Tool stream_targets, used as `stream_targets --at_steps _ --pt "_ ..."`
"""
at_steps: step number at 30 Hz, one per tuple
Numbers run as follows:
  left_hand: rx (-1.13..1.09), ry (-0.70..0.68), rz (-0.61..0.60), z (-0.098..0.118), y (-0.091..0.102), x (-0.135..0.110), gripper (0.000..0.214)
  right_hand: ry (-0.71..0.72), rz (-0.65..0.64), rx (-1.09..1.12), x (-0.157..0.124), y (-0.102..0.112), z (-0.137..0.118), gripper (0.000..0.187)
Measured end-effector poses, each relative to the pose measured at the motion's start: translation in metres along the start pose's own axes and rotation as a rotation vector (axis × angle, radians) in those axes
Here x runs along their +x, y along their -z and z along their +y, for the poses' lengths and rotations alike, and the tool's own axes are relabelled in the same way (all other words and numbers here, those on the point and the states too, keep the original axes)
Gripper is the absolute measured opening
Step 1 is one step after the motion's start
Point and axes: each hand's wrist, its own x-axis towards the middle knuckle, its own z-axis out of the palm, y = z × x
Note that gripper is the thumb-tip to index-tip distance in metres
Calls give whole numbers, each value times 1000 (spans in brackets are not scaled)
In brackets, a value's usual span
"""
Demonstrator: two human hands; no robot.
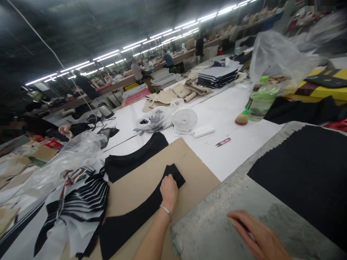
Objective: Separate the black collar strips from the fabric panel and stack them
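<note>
On one brown cardboard sheet (189,162), two cut shapes, well apart: farther curved black fabric piece (135,157) and nearer curved black fabric piece (130,220). Curled over the nearer one's upper end, left hand (168,189); fingertips hidden, grip impossible to tell. Spread flat, holding nothing, on one grey felt pad (217,216), right hand (257,234).

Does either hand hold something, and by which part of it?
The left hand grips the upper end of the black curved fabric piece. The right hand holds nothing; it lies flat on the grey mat.
</note>
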Motion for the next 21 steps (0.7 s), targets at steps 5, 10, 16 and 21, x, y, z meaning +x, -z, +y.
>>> stream_targets --at_steps 5,10,16,21 --pt "-197 35 -39 -23 8 12 22 -6 -123 61 74 -37 -55 34" --pt "-468 78 -81 -44 2 21 16 33 -152 180 136 -94 -57 35" --pt "-742 146 -152 -54 -10 29 11 88 -181 73 189 -152 -56 48" --pt "-808 210 -114 -57 -5 31 9 35 -268 -35 197 -164 -42 47"
